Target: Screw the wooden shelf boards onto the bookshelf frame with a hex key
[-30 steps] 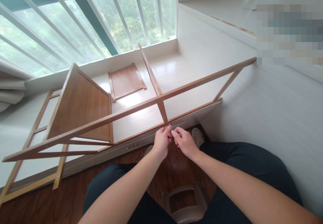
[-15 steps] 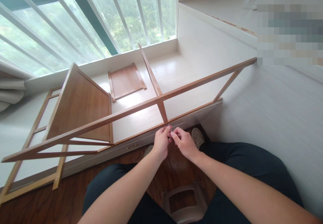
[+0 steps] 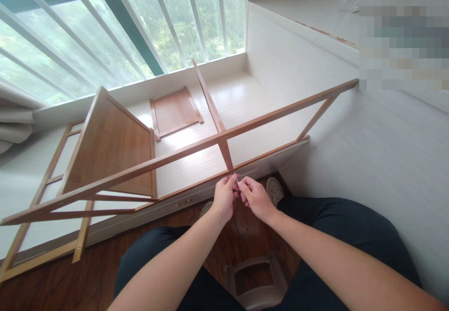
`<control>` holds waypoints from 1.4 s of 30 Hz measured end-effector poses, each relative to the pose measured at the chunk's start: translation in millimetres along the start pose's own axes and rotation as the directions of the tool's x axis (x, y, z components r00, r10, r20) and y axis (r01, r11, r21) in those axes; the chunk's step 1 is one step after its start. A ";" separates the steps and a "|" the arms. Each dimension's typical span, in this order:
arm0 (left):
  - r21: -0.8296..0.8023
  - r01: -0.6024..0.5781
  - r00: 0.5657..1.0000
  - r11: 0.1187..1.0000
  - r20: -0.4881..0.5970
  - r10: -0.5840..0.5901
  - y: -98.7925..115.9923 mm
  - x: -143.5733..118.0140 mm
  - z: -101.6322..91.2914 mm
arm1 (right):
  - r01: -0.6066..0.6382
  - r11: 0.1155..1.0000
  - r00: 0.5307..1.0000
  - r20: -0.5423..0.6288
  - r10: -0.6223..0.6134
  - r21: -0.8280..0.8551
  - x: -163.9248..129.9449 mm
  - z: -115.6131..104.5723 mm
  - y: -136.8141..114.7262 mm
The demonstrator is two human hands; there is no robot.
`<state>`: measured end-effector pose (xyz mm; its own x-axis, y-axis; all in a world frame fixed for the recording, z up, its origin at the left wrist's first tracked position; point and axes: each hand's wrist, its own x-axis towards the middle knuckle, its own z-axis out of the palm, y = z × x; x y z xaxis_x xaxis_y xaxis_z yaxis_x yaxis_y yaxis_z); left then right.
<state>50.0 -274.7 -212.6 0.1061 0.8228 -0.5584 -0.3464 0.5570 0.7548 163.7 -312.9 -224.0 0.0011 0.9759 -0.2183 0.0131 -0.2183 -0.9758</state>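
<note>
**Seating a small fastener at the frame's lower joint**

Both hands meet just below the point where the short cross-piece (image 3: 226,154) of the wooden shelf frame (image 3: 168,159) comes down to the lower rail (image 3: 266,154). The left hand (image 3: 223,198) and the right hand (image 3: 255,198) are each closed to a narrow pinch, fingertips touching, around a thin metal piece (image 3: 235,176) that pokes up between them; it is too small to tell whether it is a screw, a pin or a small key. Its tip sits just beside the foot of the cross-piece.

To do this well, I would judge that the piece should be held in line with its hole, not tilted, with one hand steadying and the other turning or pressing. The frame rests tilted on the white window platform (image 3: 245,100), so heavy pushing could shift it; light, even pressure seems wiser. A mounted wooden panel (image 3: 115,149) stands at the left of the frame, and a loose panel (image 3: 175,112) lies flat near the window, well apart from the hands.

A grey stool (image 3: 257,280) sits between the person's knees on the wooden floor (image 3: 70,278).
</note>
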 end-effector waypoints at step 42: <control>0.084 -0.075 0.996 0.994 0.045 0.071 -4.2 8.8 -2.5 | 0.042 0.995 0.999 0.003 -0.042 -0.094 0.5 -1.3 0.7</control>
<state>50.0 -270.1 -221.6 0.1228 0.8645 -0.4874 -0.2742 0.5015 0.8205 165.0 -312.6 -224.8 -0.0022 0.9842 -0.1768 0.1071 -0.1755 -0.9786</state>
